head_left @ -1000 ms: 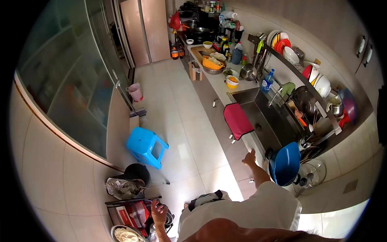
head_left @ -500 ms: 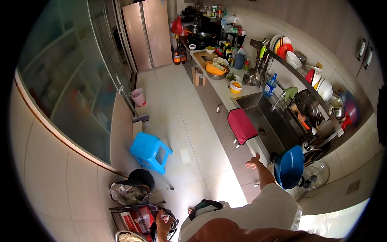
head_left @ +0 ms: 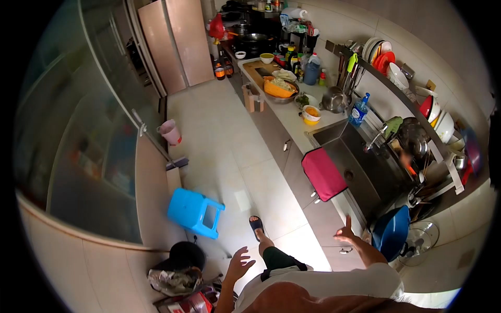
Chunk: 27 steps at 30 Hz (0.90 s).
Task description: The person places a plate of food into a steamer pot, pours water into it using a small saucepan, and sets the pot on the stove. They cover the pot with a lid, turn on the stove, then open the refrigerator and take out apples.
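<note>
My left hand (head_left: 240, 262) is raised over the floor at the lower middle, below the blue stool (head_left: 194, 213), fingers apart and holding nothing. Near the counter's front edge is my right hand (head_left: 346, 232), empty, with its fingers spread. It lies between the red cloth (head_left: 323, 175) draped over the counter edge and the blue basin (head_left: 390, 233). The metal sink (head_left: 360, 169) is just beyond it. One foot in a dark sandal (head_left: 256, 224) shows on the tiles.
A black bin (head_left: 188, 255) and a rack with red boxes (head_left: 195, 303) stand at the lower left. Farther off are a pink bucket (head_left: 169, 132), a stove (head_left: 255, 44), an orange colander (head_left: 279, 87) and a soap bottle (head_left: 358, 110). Dishes fill the wall rack.
The view has shifted. My left hand has moved up and right, away from the rack. My right hand stays by the counter edge. A sandalled foot has come forward into view.
</note>
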Each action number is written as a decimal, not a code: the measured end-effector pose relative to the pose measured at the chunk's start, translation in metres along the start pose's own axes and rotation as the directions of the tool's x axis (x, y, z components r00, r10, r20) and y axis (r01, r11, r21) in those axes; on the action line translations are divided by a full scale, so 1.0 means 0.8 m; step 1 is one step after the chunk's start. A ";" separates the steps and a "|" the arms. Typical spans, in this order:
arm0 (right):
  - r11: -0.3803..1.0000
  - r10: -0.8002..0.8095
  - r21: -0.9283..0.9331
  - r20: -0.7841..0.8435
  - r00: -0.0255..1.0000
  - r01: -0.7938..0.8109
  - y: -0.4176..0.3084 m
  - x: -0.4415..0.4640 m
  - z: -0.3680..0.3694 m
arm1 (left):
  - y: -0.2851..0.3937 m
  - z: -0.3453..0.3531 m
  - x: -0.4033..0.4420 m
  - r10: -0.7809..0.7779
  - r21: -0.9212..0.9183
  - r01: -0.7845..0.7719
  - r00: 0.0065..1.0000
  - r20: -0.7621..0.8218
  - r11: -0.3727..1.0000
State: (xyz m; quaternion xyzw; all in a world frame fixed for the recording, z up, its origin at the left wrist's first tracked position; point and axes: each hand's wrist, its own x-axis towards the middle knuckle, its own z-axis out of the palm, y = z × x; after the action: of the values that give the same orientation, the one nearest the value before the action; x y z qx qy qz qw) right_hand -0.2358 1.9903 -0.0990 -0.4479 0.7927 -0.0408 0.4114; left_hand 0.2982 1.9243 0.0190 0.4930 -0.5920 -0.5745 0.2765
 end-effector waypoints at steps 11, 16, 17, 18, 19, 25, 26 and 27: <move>0.941 0.292 -0.199 0.068 0.954 -0.273 -0.041 -0.016 -0.004 | 0.161 -0.017 0.461 0.069 0.003 -0.075 0.924 0.376 0.997; 0.847 0.529 -0.179 0.184 0.829 -0.501 -0.054 0.007 -0.035 | 0.207 -0.050 0.615 0.132 -0.017 -0.138 0.893 0.430 0.990; 0.813 0.582 -0.186 0.213 0.785 -0.552 -0.056 0.015 -0.041 | 0.210 -0.054 0.657 0.184 -0.030 -0.188 0.893 0.410 0.982; 0.771 0.637 -0.196 0.264 0.724 -0.607 -0.049 0.022 -0.043 | 0.213 -0.058 0.707 0.236 0.065 -0.281 0.893 0.382 0.957; 0.716 0.692 -0.208 0.333 0.640 -0.666 -0.041 0.035 -0.043 | 0.224 -0.061 0.759 0.291 0.161 -0.367 0.886 0.361 0.916; 0.969 0.050 0.189 0.483 0.874 -0.160 -0.349 0.295 -0.188 | 0.335 -0.072 1.031 0.587 0.255 -0.649 0.759 0.283 0.717; 0.961 0.042 0.264 0.177 0.983 -0.088 -0.415 0.356 -0.201 | 0.359 -0.071 1.065 0.599 0.302 -0.670 0.742 0.300 0.678; 0.709 -0.066 0.695 -0.105 0.992 0.121 -0.493 0.403 -0.226 | 0.378 -0.071 1.091 0.602 0.352 -0.680 0.734 0.315 0.644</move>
State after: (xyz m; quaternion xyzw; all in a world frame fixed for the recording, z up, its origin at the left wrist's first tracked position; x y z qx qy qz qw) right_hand -0.1776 1.4609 -0.0077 -0.2967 0.7092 -0.3744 0.5184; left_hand -0.0471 1.0701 0.1091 0.2493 -0.8639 -0.3270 0.2910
